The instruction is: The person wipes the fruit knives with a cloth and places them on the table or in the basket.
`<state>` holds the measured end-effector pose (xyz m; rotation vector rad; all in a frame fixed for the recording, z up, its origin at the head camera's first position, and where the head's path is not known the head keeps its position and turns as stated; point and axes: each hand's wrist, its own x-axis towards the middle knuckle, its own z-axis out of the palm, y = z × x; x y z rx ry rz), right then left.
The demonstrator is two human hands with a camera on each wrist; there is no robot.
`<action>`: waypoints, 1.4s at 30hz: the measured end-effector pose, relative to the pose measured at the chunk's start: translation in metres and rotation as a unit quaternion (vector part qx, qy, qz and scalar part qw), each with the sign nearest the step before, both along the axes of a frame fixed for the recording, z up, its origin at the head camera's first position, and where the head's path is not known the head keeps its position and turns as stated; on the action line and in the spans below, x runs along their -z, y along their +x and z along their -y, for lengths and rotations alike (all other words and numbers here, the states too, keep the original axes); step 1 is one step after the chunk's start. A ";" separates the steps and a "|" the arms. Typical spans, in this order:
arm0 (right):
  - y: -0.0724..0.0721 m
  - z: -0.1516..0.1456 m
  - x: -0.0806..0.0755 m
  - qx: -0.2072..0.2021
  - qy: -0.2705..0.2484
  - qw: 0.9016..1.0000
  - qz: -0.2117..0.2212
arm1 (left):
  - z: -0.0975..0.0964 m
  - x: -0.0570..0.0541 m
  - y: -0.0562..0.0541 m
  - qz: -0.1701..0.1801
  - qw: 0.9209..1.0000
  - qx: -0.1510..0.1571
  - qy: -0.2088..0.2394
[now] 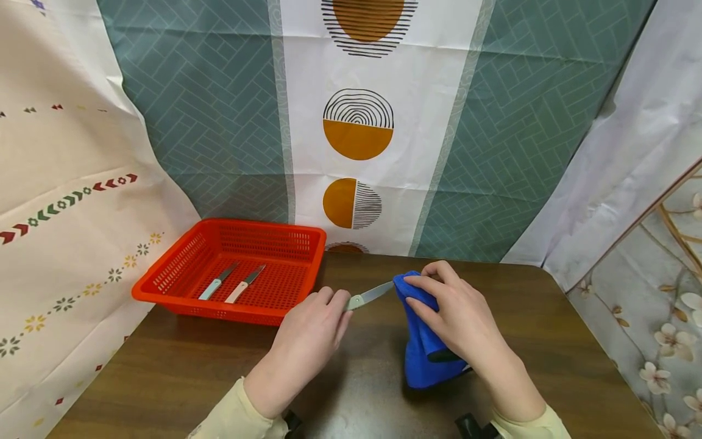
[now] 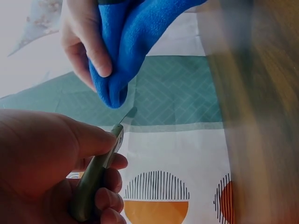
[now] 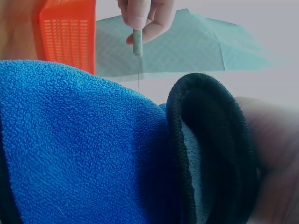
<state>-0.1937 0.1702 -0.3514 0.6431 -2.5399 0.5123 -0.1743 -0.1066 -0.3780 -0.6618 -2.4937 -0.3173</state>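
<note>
A small knife point(image 1: 368, 297) with a pale green handle is gripped by my left hand point(image 1: 312, 332), its blade pointing right. In the left wrist view the fingers curl round the knife handle point(image 2: 96, 179). My right hand point(image 1: 457, 311) pinches a blue cloth point(image 1: 425, 360) with a dark edge, folded over and hanging down toward the table. The blade's tip reaches the cloth's upper left corner in the head view; whether they touch I cannot tell. Close up in the right wrist view, the fuzzy cloth point(image 3: 84, 140) hides part of the blade.
A red perforated basket point(image 1: 312, 268) stands on the brown wooden table point(image 1: 181, 360) at the back left. Inside lie a knife with a light blue handle point(image 1: 210, 289) and one with a pale pink handle point(image 1: 236, 292). A patterned curtain point(image 1: 356, 164) hangs behind the table.
</note>
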 end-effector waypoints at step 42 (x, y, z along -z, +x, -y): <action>0.009 0.035 0.002 -0.060 0.035 0.997 -0.046 | -0.003 -0.007 0.006 -0.002 1.000 0.005 0.000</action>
